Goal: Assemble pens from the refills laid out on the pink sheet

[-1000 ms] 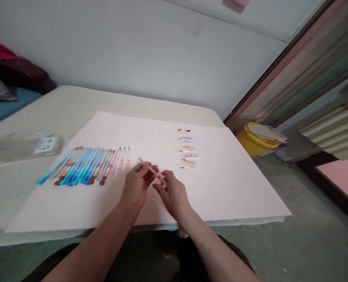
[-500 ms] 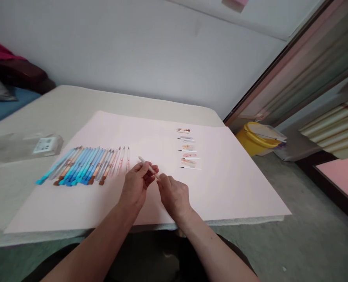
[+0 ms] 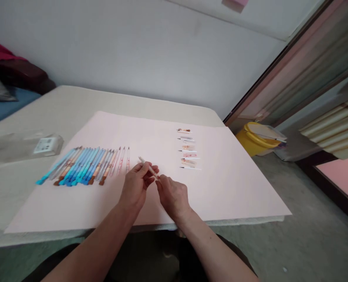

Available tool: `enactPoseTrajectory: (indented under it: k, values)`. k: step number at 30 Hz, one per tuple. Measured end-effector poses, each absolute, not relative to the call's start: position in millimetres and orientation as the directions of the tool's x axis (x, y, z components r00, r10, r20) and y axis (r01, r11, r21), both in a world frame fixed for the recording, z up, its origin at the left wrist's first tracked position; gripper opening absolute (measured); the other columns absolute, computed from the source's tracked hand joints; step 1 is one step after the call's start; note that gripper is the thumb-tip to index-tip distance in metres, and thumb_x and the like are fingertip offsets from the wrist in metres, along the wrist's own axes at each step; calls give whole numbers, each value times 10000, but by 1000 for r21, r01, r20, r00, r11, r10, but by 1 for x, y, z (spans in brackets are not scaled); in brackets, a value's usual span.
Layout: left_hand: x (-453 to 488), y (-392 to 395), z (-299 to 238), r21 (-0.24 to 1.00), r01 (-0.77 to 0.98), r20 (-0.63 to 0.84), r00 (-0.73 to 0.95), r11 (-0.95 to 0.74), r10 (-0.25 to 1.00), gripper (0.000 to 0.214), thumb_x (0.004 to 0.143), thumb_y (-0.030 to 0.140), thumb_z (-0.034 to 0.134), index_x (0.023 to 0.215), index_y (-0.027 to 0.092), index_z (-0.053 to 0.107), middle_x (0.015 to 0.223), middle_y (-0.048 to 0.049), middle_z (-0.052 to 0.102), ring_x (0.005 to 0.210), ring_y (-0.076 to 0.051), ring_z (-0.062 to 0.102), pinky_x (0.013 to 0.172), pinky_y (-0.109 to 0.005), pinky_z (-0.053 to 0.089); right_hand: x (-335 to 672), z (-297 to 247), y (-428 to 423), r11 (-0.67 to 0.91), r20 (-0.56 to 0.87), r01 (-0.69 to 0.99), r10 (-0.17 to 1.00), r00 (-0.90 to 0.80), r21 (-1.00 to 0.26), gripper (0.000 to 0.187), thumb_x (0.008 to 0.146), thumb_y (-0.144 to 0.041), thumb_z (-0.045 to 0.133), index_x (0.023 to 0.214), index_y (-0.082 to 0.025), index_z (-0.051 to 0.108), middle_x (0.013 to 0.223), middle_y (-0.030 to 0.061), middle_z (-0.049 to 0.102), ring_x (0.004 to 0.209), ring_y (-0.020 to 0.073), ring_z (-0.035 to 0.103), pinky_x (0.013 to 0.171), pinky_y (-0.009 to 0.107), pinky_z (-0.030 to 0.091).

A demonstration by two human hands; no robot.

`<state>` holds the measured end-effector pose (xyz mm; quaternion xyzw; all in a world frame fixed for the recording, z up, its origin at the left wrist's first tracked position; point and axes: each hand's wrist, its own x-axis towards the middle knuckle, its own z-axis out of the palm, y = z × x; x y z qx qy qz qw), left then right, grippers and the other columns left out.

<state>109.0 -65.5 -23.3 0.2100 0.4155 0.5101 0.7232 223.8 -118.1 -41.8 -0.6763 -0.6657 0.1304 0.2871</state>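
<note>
Between my two hands is a slim pale pen [image 3: 152, 170], slanting from upper left to lower right. My left hand [image 3: 137, 182] is closed around its middle, thumb on top. My right hand [image 3: 173, 195] pinches the pen's lower right end; the fingers hide the very tip. Left of my hands lies a row of assembled pens [image 3: 84, 166], blue, brown, grey and pink, side by side with points away from me. To the right, small groups of pen parts [image 3: 188, 155] are laid in a column, with thin white refills [image 3: 190, 168] among them.
A pink sheet [image 3: 226, 184] covers the near part of the pale table [image 3: 132, 100]. A clear plastic bag with a white label [image 3: 46, 145] lies at the left. Beyond the table's right edge stands a yellow bucket [image 3: 250, 141] on the floor.
My right hand has shifted slightly left and its grip has turned at the pen's end, where a reddish part now shows. My left hand has stayed in place.
</note>
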Motion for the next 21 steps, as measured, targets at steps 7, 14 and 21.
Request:
enactPoseTrajectory:
  k: [7, 14, 21]
  values:
    - [110, -65, -24, 717, -568, -406, 131, 404, 904, 206, 702, 282, 691, 826, 136, 615, 814, -80, 679, 786, -155, 640, 595, -213, 466, 227, -33, -112, -158, -149, 130, 986, 70, -979, 357, 873, -474, 426, 762, -169, 577, 577, -6, 594, 396, 78, 461, 412, 198, 325]
    - [110, -65, -24, 732, -546, -375, 176, 407, 910, 190, 748, 280, 650, 859, 128, 621, 879, -114, 676, 844, -193, 642, 618, -239, 476, 229, -38, -110, -445, -429, -432, 892, -141, -784, 250, 825, -407, 482, 762, -175, 553, 436, -73, 426, 319, 55, 263, 365, 200, 201]
    - [110, -63, -23, 748, -523, -376, 175, 409, 910, 188, 766, 283, 628, 881, 134, 617, 931, -120, 672, 862, -182, 631, 596, -212, 456, 229, -36, -110, -298, -306, -150, 952, 31, -943, 332, 857, -481, 425, 779, -176, 530, 542, -13, 541, 391, 92, 404, 415, 224, 283]
